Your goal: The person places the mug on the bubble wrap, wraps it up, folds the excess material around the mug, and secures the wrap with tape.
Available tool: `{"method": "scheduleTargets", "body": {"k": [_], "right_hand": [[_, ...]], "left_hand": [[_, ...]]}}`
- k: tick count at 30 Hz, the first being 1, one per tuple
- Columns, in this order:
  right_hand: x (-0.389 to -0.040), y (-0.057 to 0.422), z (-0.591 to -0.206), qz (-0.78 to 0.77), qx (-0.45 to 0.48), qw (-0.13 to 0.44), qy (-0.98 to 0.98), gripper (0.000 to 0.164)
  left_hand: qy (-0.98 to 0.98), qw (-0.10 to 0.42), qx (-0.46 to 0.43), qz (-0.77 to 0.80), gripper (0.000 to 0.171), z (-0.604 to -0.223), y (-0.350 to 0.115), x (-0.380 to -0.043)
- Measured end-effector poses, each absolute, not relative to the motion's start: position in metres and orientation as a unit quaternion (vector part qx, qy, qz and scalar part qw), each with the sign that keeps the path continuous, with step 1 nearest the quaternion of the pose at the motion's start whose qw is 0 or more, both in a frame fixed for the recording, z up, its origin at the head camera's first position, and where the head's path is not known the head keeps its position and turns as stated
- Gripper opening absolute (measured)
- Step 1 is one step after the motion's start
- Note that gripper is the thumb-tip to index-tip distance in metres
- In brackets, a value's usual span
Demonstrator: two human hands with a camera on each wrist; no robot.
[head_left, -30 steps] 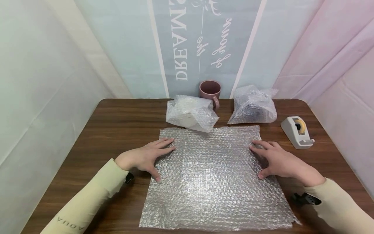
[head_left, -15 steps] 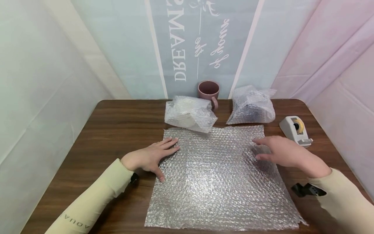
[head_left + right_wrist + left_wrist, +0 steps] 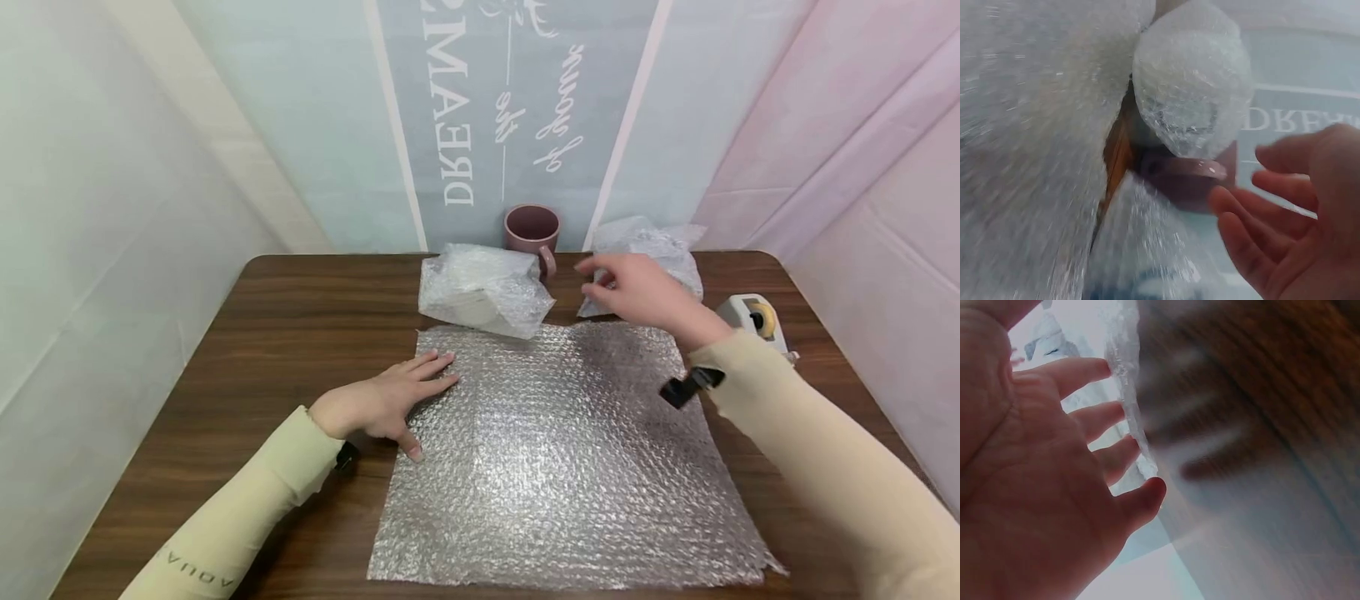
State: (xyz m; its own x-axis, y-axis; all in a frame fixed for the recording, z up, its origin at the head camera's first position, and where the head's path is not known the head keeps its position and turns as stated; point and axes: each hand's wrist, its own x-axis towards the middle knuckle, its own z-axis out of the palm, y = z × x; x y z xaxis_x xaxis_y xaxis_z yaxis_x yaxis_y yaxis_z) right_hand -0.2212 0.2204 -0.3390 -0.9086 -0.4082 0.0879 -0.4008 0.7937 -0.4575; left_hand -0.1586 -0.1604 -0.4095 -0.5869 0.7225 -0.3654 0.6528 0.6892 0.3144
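Note:
A sheet of bubble wrap [image 3: 570, 467] lies flat on the dark wooden table. My left hand [image 3: 382, 404] rests with spread fingers at its left edge; in the left wrist view the fingertips [image 3: 1100, 367] meet the sheet's rim. Over the back of the table hovers my right hand [image 3: 637, 287], fingers loosely bent and holding nothing, in front of the right bubble-wrapped bundle [image 3: 678, 258], which it partly hides. To its left stands a mauve mug [image 3: 531, 229], its handle [image 3: 1194, 167] toward me in the right wrist view. Beside the mug sits another bubble-wrapped bundle [image 3: 483, 287].
A white tape dispenser [image 3: 756, 318] with a yellow roll stands at the right, partly behind my right forearm. A printed cloth [image 3: 517, 108] hangs along the table's back edge, with pale cloth walls at both sides. Bare wood [image 3: 300, 333] shows at the left.
My right hand has lifted off the bubble wrap's right edge and moved up and left toward the mug and right bundle. The left hand stays at the sheet's left edge.

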Motion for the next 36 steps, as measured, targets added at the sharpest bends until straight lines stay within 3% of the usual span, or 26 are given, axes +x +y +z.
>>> {"method": "scheduleTargets", "body": {"k": [8,21,36], "right_hand": [[-0.271,0.182,-0.362,-0.331,-0.095,0.020,0.939,0.042],[-0.296,0.164,-0.373,-0.524,0.025,0.110,0.844,0.038],[-0.278,0.173,-0.346,-0.396,-0.012,0.027,0.918,0.044]], "left_hand": [[0.894,0.243,0.370,0.064,0.120,-0.410,-0.161,-0.155],[0.892,0.247,0.371,0.074,0.122,-0.417,-0.163,-0.155],[0.888,0.238,0.383,0.091,0.120,-0.417,-0.167,-0.157]]}}
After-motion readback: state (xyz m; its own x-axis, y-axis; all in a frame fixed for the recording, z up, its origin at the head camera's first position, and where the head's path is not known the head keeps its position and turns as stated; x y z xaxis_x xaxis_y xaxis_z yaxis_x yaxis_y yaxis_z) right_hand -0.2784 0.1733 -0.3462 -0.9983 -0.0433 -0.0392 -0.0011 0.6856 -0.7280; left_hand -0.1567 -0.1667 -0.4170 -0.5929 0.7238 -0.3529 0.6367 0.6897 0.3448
